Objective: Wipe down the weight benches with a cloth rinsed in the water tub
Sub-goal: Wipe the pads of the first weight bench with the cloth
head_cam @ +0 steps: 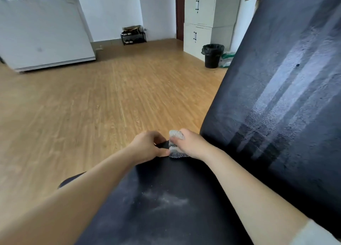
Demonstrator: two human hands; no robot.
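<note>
head-worn view, angled down, close over bench (166, 198)

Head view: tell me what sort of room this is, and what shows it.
Probably a small gym or workout room: a black padded bench seat with a raised black backrest pad, wood-look plank floor, and pale metal locker-style cabinets by the wall.

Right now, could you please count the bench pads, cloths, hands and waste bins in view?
Bench pads: 2 (seat pad, backrest pad)
Cloths: 1 (cloth, gripped by the right hand)
Hands: 2 (right hand, and left hand holding the seat pad's end)
Waste bins: 1 (black waste bin)
Total: 6
</note>
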